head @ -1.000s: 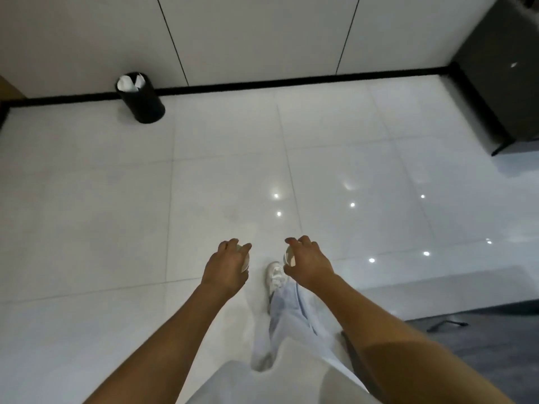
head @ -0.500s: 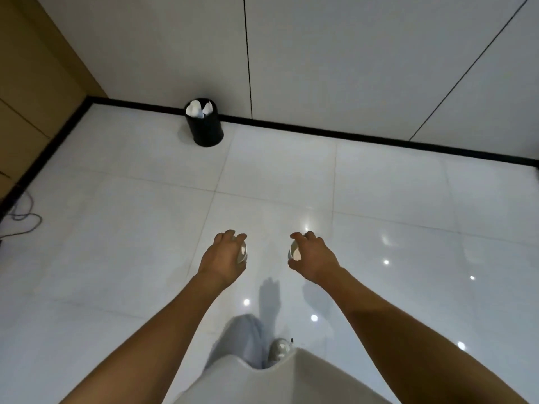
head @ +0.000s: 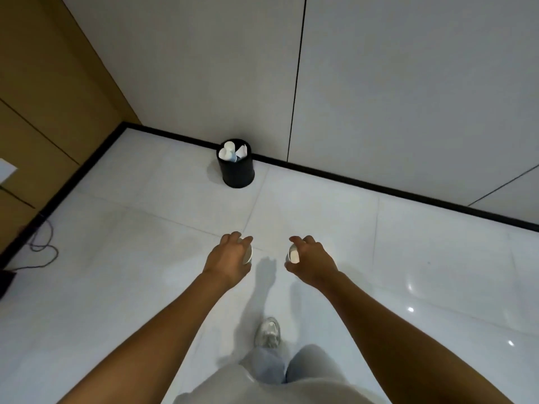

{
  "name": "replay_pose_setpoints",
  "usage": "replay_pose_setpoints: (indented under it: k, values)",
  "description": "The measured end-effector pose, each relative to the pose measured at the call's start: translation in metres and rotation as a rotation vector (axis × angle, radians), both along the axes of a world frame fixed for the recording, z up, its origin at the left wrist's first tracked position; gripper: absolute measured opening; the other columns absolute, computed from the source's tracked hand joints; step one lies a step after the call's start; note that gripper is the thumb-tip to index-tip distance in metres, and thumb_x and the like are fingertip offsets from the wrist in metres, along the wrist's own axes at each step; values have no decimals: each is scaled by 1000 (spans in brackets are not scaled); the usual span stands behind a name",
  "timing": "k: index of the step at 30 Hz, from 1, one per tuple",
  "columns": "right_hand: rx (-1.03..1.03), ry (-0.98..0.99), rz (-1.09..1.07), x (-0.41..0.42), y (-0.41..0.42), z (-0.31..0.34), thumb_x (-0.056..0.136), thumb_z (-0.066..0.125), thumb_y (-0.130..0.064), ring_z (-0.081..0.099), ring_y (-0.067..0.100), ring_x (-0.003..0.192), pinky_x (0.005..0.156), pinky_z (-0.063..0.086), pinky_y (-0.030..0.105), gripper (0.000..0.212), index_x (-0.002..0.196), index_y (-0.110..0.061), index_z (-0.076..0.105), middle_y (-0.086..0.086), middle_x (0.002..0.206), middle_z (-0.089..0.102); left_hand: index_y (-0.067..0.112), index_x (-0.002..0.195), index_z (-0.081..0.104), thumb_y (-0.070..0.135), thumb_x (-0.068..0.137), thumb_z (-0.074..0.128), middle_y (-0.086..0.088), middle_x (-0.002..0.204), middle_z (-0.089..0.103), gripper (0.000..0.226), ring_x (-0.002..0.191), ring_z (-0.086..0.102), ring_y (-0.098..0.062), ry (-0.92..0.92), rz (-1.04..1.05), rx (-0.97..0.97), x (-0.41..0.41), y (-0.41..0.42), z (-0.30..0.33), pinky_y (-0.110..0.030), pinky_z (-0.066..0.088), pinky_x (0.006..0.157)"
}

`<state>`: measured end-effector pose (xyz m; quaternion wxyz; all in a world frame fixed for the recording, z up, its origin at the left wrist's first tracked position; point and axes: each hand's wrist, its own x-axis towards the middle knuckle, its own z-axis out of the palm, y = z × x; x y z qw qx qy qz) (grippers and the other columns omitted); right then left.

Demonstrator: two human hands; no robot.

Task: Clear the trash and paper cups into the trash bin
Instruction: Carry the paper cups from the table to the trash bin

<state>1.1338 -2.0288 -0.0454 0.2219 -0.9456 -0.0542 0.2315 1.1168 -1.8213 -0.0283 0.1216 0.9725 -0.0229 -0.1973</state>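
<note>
Both arms extended over white tile floor. Left hand grips a paper cup from above; right hand grips a second cup, its open mouth showing. Black trash bin stands ahead against the wall (already holding white cups and paper), well apart from both hands.

white paper cups: one per hand | black trash bin: upright by wall, holding white cups
</note>
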Motion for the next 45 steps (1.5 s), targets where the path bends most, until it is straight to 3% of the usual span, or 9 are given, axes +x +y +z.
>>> replay_pose_setpoints:
  k: [10, 21, 27, 38, 45]
  values:
    - [-18, 38, 69, 204, 22, 5, 85, 64, -35, 47, 28, 119, 92, 50, 39, 66, 144, -23, 36, 7, 133, 45, 22, 144, 35, 31, 88, 59, -2, 145, 34, 61, 134, 30, -21, 26, 92, -6, 181, 26, -7, -35, 46, 97]
    - [-43, 9, 251, 467, 57, 6, 83, 66, -35, 46, 29, 119, 92, 50, 41, 66, 142, -22, 38, 8, 131, 45, 23, 142, 35, 31, 87, 62, -2, 142, 36, 61, 131, 32, -22, -2, 330, -54, 409, 42, -13, -36, 45, 95]
    - [-32, 34, 351, 564, 104, 1, 81, 68, -34, 47, 29, 118, 94, 49, 38, 65, 139, -21, 41, 8, 129, 46, 22, 138, 40, 33, 86, 62, -2, 137, 41, 57, 126, 36, -20, -24, 433, -65, 479, 77, -22, -31, 46, 89]
    - [-54, 80, 555, 718, 233, -23, 86, 67, -29, 44, 31, 122, 102, 42, 38, 67, 144, -16, 36, 13, 135, 42, 16, 138, 41, 29, 87, 63, -7, 139, 41, 58, 128, 37, -24, -20, 671, -144, 601, 185, -57, -37, 46, 93]
    - [-74, 112, 657, 784, 288, -51, 85, 68, -29, 43, 30, 123, 96, 45, 40, 64, 141, -20, 37, 11, 135, 42, 14, 140, 40, 28, 86, 66, -9, 142, 40, 61, 129, 38, -26, 3, 829, -170, 652, 215, -80, -39, 48, 93]
